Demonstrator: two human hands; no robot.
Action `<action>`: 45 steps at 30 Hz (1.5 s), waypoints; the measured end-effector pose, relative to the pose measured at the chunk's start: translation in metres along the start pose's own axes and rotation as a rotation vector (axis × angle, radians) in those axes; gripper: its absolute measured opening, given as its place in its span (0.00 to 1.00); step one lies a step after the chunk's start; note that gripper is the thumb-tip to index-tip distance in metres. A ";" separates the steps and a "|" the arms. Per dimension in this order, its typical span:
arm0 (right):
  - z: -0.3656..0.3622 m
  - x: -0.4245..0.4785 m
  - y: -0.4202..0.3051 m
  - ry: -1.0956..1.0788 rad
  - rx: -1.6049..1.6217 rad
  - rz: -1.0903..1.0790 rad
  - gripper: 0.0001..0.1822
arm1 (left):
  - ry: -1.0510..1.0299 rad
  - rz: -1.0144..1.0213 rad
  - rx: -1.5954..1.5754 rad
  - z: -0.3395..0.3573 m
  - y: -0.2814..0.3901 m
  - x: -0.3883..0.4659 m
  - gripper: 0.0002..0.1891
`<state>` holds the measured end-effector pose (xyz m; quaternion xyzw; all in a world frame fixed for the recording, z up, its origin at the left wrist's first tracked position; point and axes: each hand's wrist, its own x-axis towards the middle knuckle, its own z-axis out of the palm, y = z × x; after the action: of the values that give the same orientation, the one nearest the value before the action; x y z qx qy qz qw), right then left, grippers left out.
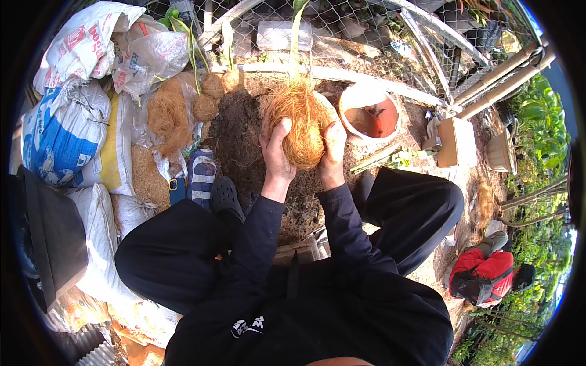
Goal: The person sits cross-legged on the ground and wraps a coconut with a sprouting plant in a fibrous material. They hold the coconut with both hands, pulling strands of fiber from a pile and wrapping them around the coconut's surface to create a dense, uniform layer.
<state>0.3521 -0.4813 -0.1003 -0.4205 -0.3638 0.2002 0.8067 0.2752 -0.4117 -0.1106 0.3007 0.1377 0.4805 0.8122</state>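
Note:
Between my two hands is a ball of brown coconut fibre (300,121), with a long green leaf (296,27) rising from its top. My left hand (277,148) presses on its left side, thumb in front. On the right side, my right hand (333,151) cups it the same way; the fingers of both hands are mostly hidden behind the fibre. Dark soil (238,132) lies below. To the left sit several smaller fibre balls (212,85) with upright leaves, beside a loose heap of coconut fibre (169,112).
A round terracotta-coloured pot (371,114) stands to the right, near cut leaves (398,158) and a cardboard box (455,142). Filled sacks (68,132) line the left, with a phone (177,190) nearby. Chain-link fencing (357,27) runs behind. A person in red (485,274) is at far right.

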 end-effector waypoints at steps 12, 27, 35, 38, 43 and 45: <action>0.001 0.001 0.000 0.226 0.019 0.072 0.18 | -0.208 0.256 0.808 0.035 0.036 -0.001 0.29; 0.008 0.006 -0.014 0.080 -0.341 -0.174 0.19 | -0.077 0.144 0.435 0.010 0.019 0.002 0.19; 0.002 0.000 -0.029 0.020 -0.162 0.046 0.26 | -0.042 0.071 0.214 0.011 0.018 -0.001 0.21; 0.004 0.000 -0.027 -0.051 -0.168 -0.030 0.25 | 0.002 0.062 0.151 0.010 0.017 -0.001 0.23; 0.012 0.000 -0.022 -0.048 -0.269 -0.099 0.20 | 0.017 0.146 0.355 0.018 0.025 0.001 0.29; 0.016 0.000 -0.021 0.044 -0.229 -0.063 0.18 | 0.001 0.312 0.528 0.024 0.026 0.000 0.33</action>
<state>0.3402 -0.4846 -0.0773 -0.5025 -0.3795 0.1229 0.7670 0.2691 -0.4110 -0.0754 0.5186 0.2104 0.5471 0.6225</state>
